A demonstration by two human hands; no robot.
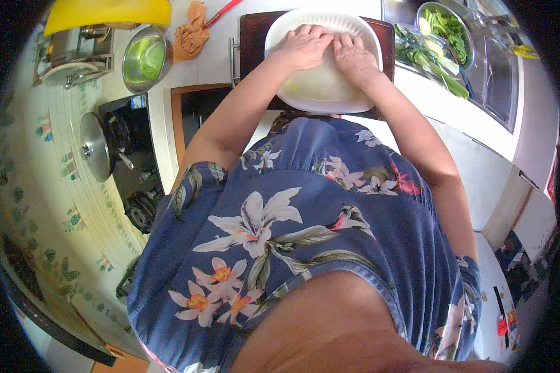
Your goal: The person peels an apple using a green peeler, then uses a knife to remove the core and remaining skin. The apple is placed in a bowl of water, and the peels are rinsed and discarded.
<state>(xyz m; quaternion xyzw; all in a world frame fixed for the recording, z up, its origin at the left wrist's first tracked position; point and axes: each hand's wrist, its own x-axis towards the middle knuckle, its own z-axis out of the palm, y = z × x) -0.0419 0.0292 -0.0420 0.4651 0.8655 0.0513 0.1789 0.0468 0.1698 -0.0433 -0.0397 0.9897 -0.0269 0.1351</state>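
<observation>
A large white basin (326,105) rests on a dark brown wooden board or tray (253,44) in front of me. It holds cloudy, whitish liquid with faint yellowish bits near its lower left. Both hands reach into its far part, fingers spread and pointing down. My left hand (308,46) is at the left, and my right hand (354,58) is just beside it at the right. The fingertips are partly under the liquid, so whether they touch anything there is hidden.
At the left stand a metal bowl (127,70) with green leaves, an orange cloth (191,39), a red-handled utensil (221,14), and a stove with a lidded pan (95,147). At the right, a bowl of greens (469,46) and bagged leafy vegetables (417,58) lie by a steel sink (494,88).
</observation>
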